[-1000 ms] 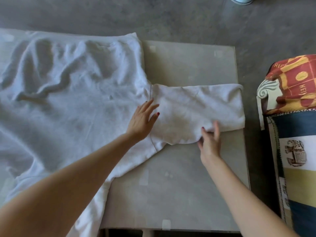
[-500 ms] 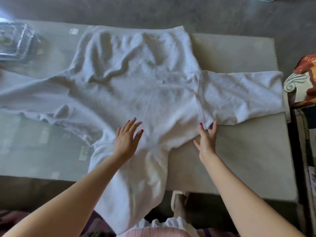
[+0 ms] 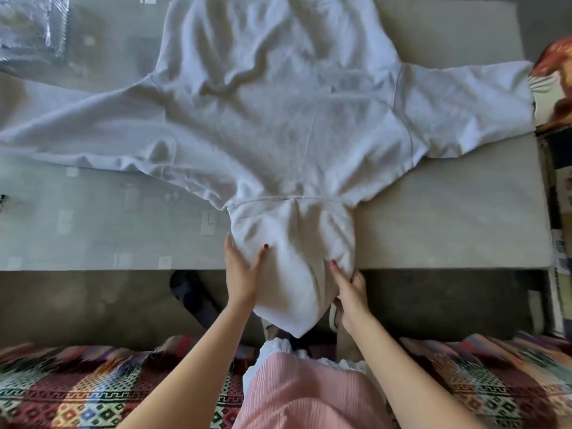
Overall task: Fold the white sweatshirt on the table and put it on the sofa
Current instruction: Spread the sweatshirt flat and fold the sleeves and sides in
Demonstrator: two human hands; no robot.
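The white sweatshirt (image 3: 278, 119) lies spread flat on the grey table (image 3: 448, 212), sleeves stretched out to the left and right. Its hood (image 3: 294, 267) hangs over the table's near edge toward me. My left hand (image 3: 243, 274) grips the hood's left side, thumb on top of the cloth. My right hand (image 3: 349, 289) holds the hood's right side, fingers curled under its edge. The sofa (image 3: 77, 382) with a patterned cover runs along the bottom of the view, under me.
A clear plastic package (image 3: 34, 29) sits at the table's far left corner. Patterned upholstery (image 3: 554, 88) stands past the table's right edge, touching the right sleeve's end. A dark shoe (image 3: 192, 295) lies on the floor under the table's near edge.
Both hands slid from the sweatshirt's body and right armpit down to the hood and took hold of its two sides. My view shifted back and left.
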